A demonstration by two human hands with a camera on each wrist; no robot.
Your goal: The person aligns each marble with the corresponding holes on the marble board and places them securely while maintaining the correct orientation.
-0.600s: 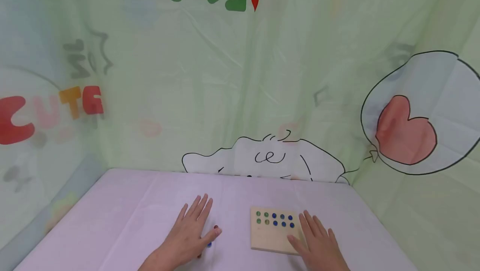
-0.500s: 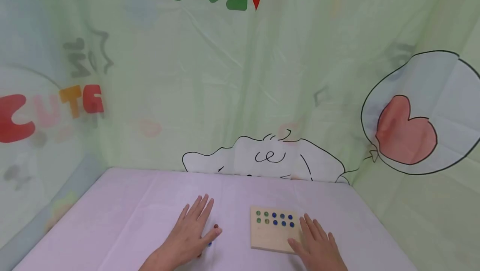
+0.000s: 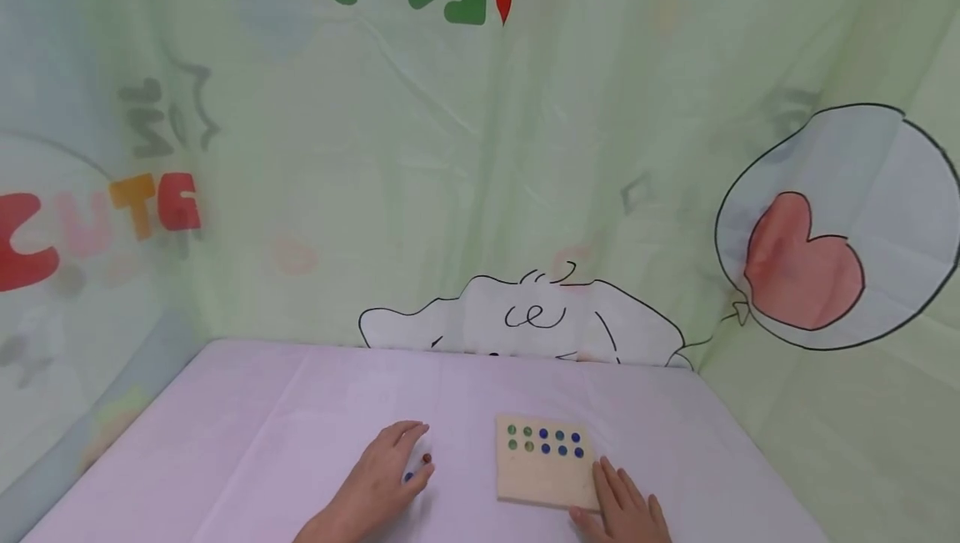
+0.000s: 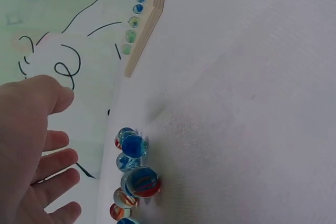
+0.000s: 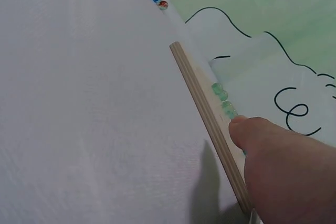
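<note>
My left hand [image 3: 375,480] hovers over loose glass marbles on the table, its fingers slightly bent with nothing between them. In the left wrist view the marbles [image 4: 134,146] lie clustered beyond the fingers, some blue, others with red and orange swirls. A square wooden board [image 3: 543,480] lies right of centre. Two rows of marbles sit on its far half, green marbles [image 3: 512,444] at left and blue marbles [image 3: 546,449] at right. My right hand [image 3: 630,510] is at the board's near right corner, fingers straight along the side edge, thumb by the near edge.
A pale cloth [image 3: 247,443] covers the table. Behind it hangs a light green curtain [image 3: 337,176] with printed letters, a cartoon outline and a heart balloon [image 3: 813,268]. The space between the loose marbles and the board shows bare cloth.
My left hand's fingers were spread straight and have drawn in, bending over the marbles. My right hand has moved down toward the board's near right corner.
</note>
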